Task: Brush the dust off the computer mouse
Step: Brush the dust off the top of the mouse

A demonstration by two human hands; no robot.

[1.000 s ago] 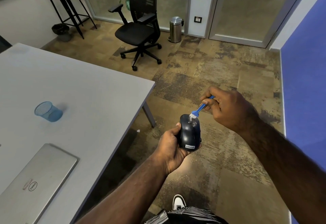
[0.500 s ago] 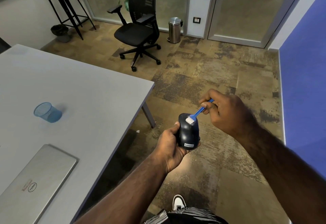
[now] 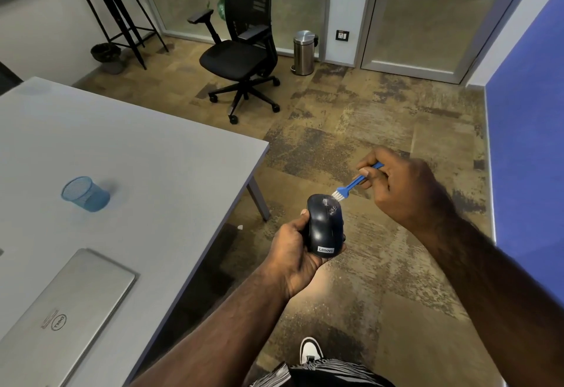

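Holding one mouse [image 3: 324, 225], one brush [image 3: 351, 186], two hands.

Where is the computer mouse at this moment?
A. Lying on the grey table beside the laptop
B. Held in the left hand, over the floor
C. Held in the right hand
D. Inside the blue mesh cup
B: the left hand grips the mouse off the table edge, while the right hand holds the blue brush at its front end.
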